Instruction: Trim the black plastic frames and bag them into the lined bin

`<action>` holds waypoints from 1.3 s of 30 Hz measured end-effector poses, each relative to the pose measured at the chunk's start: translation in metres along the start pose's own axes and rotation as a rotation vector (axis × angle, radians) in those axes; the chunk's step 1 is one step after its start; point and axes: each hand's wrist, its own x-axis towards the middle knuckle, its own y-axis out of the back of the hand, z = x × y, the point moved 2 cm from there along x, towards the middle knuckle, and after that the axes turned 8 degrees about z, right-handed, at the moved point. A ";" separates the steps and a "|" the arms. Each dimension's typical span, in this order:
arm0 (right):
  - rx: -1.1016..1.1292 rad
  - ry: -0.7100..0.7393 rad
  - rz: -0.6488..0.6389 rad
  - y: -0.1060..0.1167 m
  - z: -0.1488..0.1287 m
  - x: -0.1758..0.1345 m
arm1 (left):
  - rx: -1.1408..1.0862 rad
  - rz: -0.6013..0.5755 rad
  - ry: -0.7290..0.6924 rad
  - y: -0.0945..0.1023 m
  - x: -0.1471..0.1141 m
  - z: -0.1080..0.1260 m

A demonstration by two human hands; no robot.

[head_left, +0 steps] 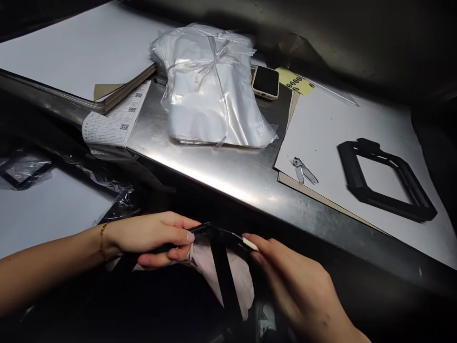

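My left hand (153, 237) is closed on a black frame (224, 276), thumb on top near one corner, below the table's front edge. One dark bar of the frame runs down from that corner. In my right hand (300, 276), pinched between thumb and fingers, is a small knife (250, 244) with a white handle. Its thin blade points left at the frame's corner; whether it touches cannot be made out. Pale pink fabric (241, 276) shows behind the frame, beside my left fingers. The frame's lower part fades into the dark.
On the metal table (214, 171) lie tied clear plastic bags (200, 105), a phone (266, 82) and a yellow sticker sheet (296, 81). White board (321, 138) at right bears nail clippers (303, 170) and another black frame (389, 200). White sheets (78, 52) are stacked at left, above a printed paper (114, 124).
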 end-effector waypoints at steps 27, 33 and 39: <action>-0.537 0.368 -0.156 0.004 -0.034 -0.007 | 0.129 -0.008 0.061 -0.004 -0.006 -0.003; -0.550 0.350 -0.133 0.001 -0.035 -0.016 | 0.179 0.006 0.083 -0.007 -0.008 -0.002; -0.538 0.317 -0.175 0.001 -0.033 -0.023 | 0.177 0.018 0.090 -0.005 -0.007 -0.004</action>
